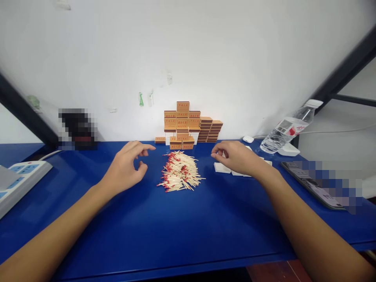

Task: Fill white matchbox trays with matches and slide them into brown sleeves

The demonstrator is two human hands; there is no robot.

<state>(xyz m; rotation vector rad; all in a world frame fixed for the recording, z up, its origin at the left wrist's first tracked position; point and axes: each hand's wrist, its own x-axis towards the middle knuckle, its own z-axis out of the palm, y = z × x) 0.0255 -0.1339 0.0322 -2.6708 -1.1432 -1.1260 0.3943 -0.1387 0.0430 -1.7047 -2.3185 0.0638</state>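
Note:
A heap of red-tipped matches [179,171] lies in the middle of the blue table [164,235]. Left of the heap hovers my left hand [127,166], fingers curved and apart, holding nothing. My right hand [235,156] is to the right of the heap, fingers bent over several white matchbox trays [221,168], its fingertips touching or close to one; whether it grips one is unclear. Against the wall behind the heap stands a stack of orange matchboxes [182,125], with brown sleeves [210,131] piled beside it.
A power strip [17,180] sits at the left edge. A plastic water bottle [289,131] leans at the back right, near a small white object [248,139]. A phone [311,184] lies at the right. A dark blurred object [78,129] stands at the back left.

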